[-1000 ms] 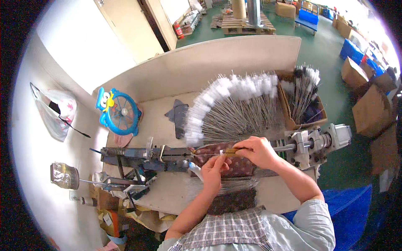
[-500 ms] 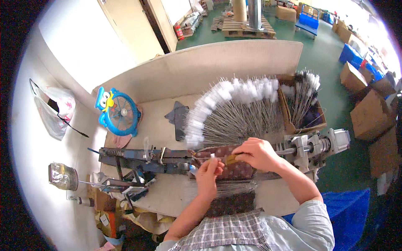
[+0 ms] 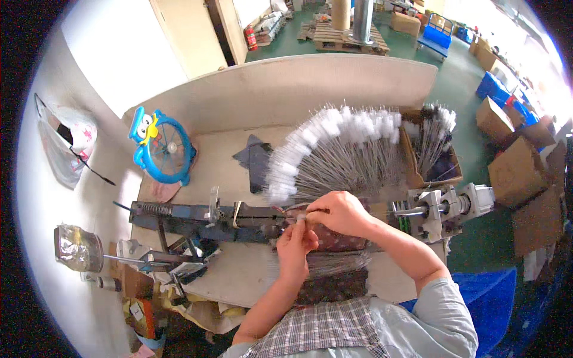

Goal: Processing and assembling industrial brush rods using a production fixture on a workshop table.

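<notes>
My left hand (image 3: 292,249) is closed, thumb and fingertips pinching a small white piece (image 3: 301,219) whose kind I cannot make out. My right hand (image 3: 341,213) is closed against it from the right. What its fingers grip is mostly hidden. Both hands work over a dark reddish patterned cloth (image 3: 343,237) in front of the machine's long dark rail (image 3: 253,216). Behind them a large fan of wire brushes (image 3: 340,146) with white bristle heads lies on the table. A bundle of thin wires (image 3: 334,264) lies just in front of the cloth.
A cardboard box (image 3: 412,158) of more brushes stands right of the fan. The machine's metal end (image 3: 444,209) is at the right. A blue toy-like fan (image 3: 164,149) and a dark flat object (image 3: 258,170) sit at the left. A low panel (image 3: 286,89) borders the back.
My right hand has moved left, and its fingers now meet the left fingertips. The yellowish-brown piece seen in it before is now hidden. The view has shifted slightly.
</notes>
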A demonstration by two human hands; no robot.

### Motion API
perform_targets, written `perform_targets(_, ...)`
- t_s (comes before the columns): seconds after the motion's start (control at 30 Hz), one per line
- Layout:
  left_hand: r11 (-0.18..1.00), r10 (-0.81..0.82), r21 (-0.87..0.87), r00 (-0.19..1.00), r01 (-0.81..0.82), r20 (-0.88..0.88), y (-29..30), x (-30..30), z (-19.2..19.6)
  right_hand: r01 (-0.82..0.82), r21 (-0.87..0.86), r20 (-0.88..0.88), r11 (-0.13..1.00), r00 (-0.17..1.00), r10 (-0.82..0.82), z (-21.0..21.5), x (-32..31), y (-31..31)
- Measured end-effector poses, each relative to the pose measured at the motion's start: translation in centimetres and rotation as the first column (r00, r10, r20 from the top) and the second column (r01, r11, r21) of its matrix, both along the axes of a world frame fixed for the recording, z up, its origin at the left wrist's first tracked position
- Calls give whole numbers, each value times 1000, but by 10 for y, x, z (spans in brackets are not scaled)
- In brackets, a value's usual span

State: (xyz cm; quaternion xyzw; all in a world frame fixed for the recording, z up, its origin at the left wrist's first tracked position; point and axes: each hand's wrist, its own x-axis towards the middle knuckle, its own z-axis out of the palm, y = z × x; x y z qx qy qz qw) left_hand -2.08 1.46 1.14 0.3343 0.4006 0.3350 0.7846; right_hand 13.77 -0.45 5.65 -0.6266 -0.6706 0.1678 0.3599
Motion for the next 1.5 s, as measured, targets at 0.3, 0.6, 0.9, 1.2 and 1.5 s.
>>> perform_targets(0.3,986,121,-134,984,-104,132,-2,9,12,-7,3,-16,1000,1000,7,1,-3,-5)
perform_targets(0.6,946,306,-185,922,-266,238,-7,15,2,84,320,270,944,947,-176,-7,-21,-11)
perform_targets(0.9,942,335,-103,910,-319,246,-9,16,1,-71,332,345,941,937,-50,-7,-11,-17)
perform_targets(1.2,952,304,-81,892,-294,334,-11,15,-4,-61,295,251,954,968,-15,-3,-24,-11)
perform_targets(1.5,927,370,-232,828,-296,422,-12,16,6,-50,301,216,952,976,-17,-1,-26,-6)
